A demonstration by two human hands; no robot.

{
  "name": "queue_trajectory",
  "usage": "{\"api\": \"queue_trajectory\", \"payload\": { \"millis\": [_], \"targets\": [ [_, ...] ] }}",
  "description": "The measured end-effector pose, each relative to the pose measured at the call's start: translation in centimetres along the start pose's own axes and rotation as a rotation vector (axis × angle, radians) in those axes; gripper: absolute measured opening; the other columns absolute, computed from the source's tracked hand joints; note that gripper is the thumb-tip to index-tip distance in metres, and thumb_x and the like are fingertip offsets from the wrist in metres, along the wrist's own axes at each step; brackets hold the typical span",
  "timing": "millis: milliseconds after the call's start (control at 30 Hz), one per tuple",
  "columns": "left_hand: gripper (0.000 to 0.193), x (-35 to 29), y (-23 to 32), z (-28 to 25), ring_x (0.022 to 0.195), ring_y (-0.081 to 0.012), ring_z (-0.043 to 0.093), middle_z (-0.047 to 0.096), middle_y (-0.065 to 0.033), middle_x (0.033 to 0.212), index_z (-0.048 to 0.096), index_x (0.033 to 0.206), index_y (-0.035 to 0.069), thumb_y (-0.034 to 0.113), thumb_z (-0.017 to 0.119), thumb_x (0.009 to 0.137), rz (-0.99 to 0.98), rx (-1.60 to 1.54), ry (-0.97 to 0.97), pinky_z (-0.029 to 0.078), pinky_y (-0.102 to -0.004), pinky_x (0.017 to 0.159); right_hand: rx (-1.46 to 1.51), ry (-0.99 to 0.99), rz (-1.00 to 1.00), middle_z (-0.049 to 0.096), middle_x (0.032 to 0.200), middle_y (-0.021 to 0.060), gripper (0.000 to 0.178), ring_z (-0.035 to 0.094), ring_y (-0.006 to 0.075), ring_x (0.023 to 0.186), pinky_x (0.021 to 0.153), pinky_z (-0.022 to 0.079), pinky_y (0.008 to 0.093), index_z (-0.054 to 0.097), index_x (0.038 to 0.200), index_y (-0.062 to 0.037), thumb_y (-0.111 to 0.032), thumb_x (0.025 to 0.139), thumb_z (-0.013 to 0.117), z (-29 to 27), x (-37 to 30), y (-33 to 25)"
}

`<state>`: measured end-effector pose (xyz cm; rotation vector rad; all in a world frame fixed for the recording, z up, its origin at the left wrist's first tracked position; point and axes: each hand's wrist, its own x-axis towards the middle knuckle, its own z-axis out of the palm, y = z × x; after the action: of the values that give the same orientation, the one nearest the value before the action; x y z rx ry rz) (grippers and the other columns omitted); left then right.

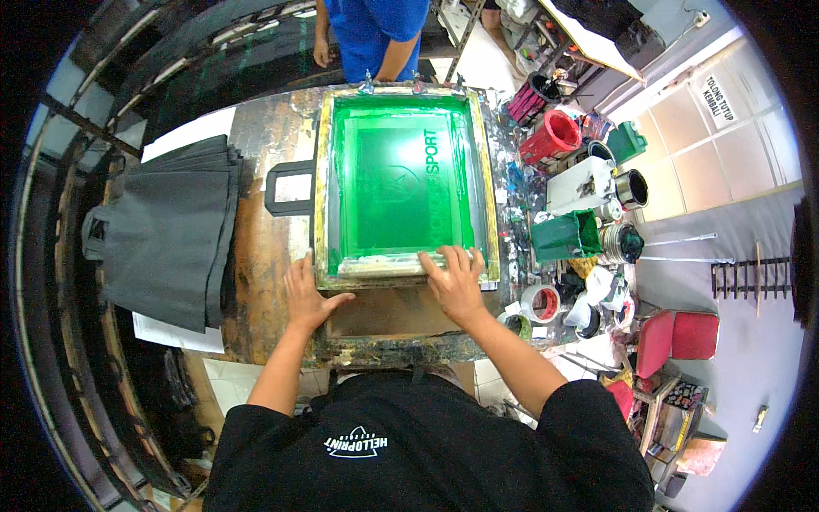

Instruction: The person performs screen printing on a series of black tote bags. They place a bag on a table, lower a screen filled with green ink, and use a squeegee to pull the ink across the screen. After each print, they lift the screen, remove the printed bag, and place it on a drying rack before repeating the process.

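Observation:
A printing screen (322, 171) with a yellowish frame and green mesh lies on the worktable. Dark lettering and a faint emblem show through its green ink. Along its near end rests a pale, ink-smeared squeegee (375, 265). My right hand (456, 286) curls its fingers over the squeegee's right part. Beside the frame's near left corner is my left hand (307, 294), open, thumb spread to the right and holding nothing. A dark bag handle (277, 188) sticks out from under the frame's left side; the screen hides the rest.
Dark grey bags (175, 230) lie stacked at left. Along the table's right side crowd a red bucket (550, 136), a green container (567, 236), cans and tape rolls (540, 303). Across the table stands a person in blue (375, 34). Clamps (417, 83) sit at the screen's far edge.

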<state>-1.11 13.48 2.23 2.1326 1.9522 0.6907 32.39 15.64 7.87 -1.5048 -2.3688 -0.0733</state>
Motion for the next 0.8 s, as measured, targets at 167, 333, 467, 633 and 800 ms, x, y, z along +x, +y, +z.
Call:
{"api": "queue_trajectory", "payload": {
  "millis": [167,333,467,633,800],
  "targets": [
    [0.103,-0.7,-3.3,2.3,0.106,-0.0363,0.053,0.055,-0.0139,0.109,0.064,0.141,0.006,0.059,0.096,0.059,0.023,0.003,0.019,0.042,-0.0501,0.094,0.040,-0.005,0.108,0.059,0.124,0.0100,0.061,0.056,0.0308,0.122,0.111,0.032,0.0608,0.063,0.140,-0.0236,-0.014,0.082,0.079,1.2,-1.6,-1.5],
    [0.105,-1.2,-3.5,2.1,0.103,-0.0345,0.054,0.059,-0.0135,0.110,0.064,0.141,0.004,0.062,0.094,0.059,0.040,-0.013,0.079,0.040,-0.0466,0.092,0.043,-0.005,0.078,0.060,0.121,0.0090,0.060,0.057,0.0294,0.119,0.110,0.032,0.0597,0.065,0.139,-0.0227,-0.013,0.082,0.079,-0.3,-0.6,-1.1],
    [0.103,-1.3,-2.7,1.0,0.106,-0.0341,0.061,0.065,-0.0182,0.122,0.061,0.144,-0.001,0.051,0.098,0.063,-0.030,-0.163,0.077,0.044,-0.0470,0.095,0.052,0.003,0.058,0.060,0.118,0.0089,0.057,0.057,0.0284,0.117,0.108,0.032,0.0578,0.066,0.139,-0.0212,-0.016,0.083,0.077,-3.9,1.3,-1.1],
    [0.085,2.2,3.1,-4.4,0.117,-0.0233,0.066,0.068,-0.0139,0.129,0.054,0.150,-0.005,0.018,0.096,0.080,-0.200,-0.764,0.232,0.055,-0.0380,0.099,0.031,0.124,-0.001,0.060,0.110,0.0104,0.060,0.057,0.0289,0.108,0.101,0.034,0.0568,0.064,0.141,-0.0203,-0.030,0.083,0.077,-9.7,6.4,-0.6],
    [0.063,11.9,8.9,-12.4,0.118,-0.0197,0.063,0.066,-0.0115,0.134,0.052,0.153,-0.002,0.020,0.077,0.100,-0.104,-0.790,0.415,0.050,-0.0344,0.104,-0.131,0.423,-0.111,0.062,0.098,0.0094,0.059,0.059,0.0290,0.098,0.093,0.036,0.0503,0.070,0.127,-0.0159,-0.062,0.089,0.071,-16.4,17.1,2.1]
  ]
}}
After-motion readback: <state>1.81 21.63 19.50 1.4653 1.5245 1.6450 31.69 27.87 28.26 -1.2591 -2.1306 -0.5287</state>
